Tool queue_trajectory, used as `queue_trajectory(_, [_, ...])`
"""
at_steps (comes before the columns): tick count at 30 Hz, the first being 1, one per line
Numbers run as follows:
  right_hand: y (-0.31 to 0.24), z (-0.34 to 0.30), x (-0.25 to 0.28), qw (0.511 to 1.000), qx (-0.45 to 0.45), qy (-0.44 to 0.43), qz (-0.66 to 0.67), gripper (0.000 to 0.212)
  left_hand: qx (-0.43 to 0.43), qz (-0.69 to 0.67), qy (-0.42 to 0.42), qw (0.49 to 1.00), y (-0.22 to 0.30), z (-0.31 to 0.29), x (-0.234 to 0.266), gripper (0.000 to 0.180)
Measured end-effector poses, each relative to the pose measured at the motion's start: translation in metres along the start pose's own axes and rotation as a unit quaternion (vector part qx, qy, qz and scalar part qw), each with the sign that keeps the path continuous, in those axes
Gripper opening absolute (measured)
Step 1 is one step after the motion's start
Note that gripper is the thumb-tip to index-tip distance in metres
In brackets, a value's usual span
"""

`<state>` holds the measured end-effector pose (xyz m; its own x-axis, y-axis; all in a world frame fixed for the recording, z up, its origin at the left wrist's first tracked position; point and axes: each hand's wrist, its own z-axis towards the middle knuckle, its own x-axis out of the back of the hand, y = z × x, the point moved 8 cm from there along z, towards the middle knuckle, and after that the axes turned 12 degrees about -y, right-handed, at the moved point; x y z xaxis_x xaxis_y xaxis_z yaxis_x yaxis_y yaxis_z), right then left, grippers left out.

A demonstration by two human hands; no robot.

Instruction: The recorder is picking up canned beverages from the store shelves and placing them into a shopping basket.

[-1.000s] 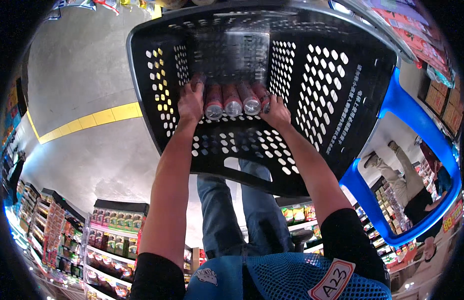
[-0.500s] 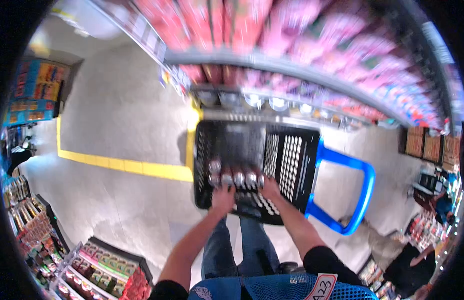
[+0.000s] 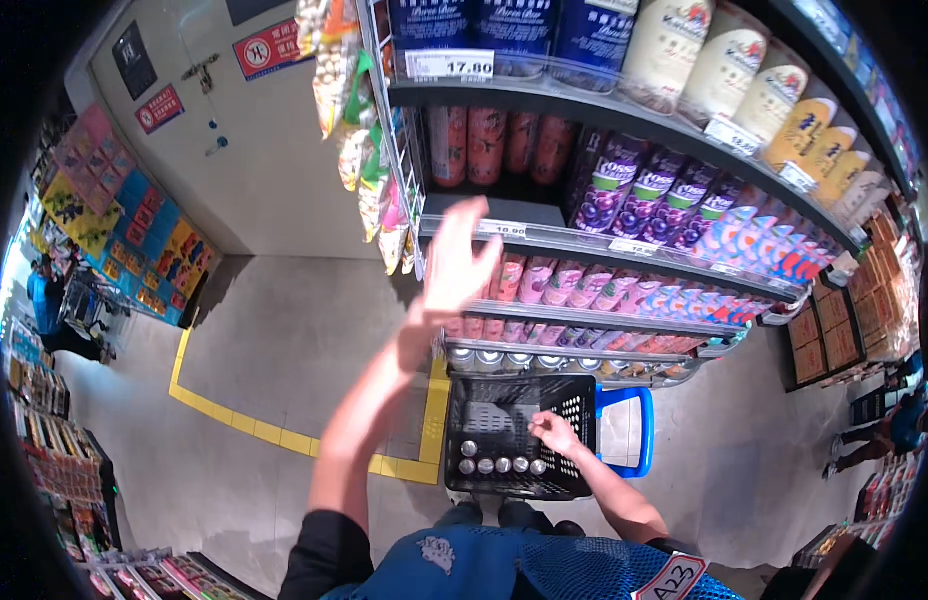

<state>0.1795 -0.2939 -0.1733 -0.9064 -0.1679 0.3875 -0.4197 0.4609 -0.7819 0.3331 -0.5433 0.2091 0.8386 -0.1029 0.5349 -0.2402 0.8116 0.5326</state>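
My left hand (image 3: 462, 268) is raised at the front edge of a shelf (image 3: 574, 240), slightly blurred, fingers apart and holding nothing. Behind it, several red-orange cans (image 3: 486, 145) stand at the back of that shelf, with bare shelf in front of them. Purple cans with grape pictures (image 3: 612, 190) stand to their right. Lower down, my right hand (image 3: 556, 432) hangs over the black shopping basket (image 3: 574, 490), its fingers loosely bent and nothing visible in them. Several silver-topped cans (image 3: 502, 465) stand in the basket, mostly in a row along its near side.
The basket has a blue handle (image 3: 639, 430) on its right. Snack bags (image 3: 359, 150) hang from the rack's left end. Larger blue and cream cans (image 3: 669, 45) fill the shelf above. Yellow tape (image 3: 269, 433) marks the floor. Cartons (image 3: 824, 330) and people (image 3: 874, 430) are at the right.
Both hands were low among the cans in the basket. My left hand has left them and risen to the shelf; my right hand has lifted off. The view has tilted up toward the shelves.
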Motion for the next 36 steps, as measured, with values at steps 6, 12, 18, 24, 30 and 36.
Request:
queue_trajectory(6, [-0.073, -0.038, 0.042, 0.996, 0.077, 0.026, 0.044, 0.042, 0.227, 0.282, -0.26, 0.895, -0.07, 0.141, -0.005, 0.042])
queue_trajectory(12, [-0.126, -0.079, 0.066, 0.992, 0.125, -0.001, -0.035, 0.04, 0.152, 0.289, -0.047, 0.944, -0.09, 0.187, 0.002, 0.048])
queue_trajectory(18, [-0.199, -0.093, 0.101, 0.964, 0.204, 0.0, -0.17, 0.044, 0.085, 0.33, 0.0, 0.94, -0.103, 0.182, 0.023, 0.053])
queue_trajectory(24, [-0.274, -0.089, 0.174, 0.943, 0.266, 0.087, -0.179, 0.046, 0.287, 0.073, 0.071, 0.953, -0.046, 0.138, 0.005, 0.071])
queue_trajectory(30, [-0.384, -0.032, 0.212, 0.894, 0.367, 0.155, -0.204, 0.056, 0.147, 0.101, 0.106, 0.978, -0.017, 0.087, 0.048, 0.067])
queue_trajectory(36, [-0.466, 0.044, 0.252, 0.919, 0.222, 0.212, -0.245, 0.058, 0.058, 0.071, 0.13, 0.987, 0.052, -0.005, 0.1, 0.07])
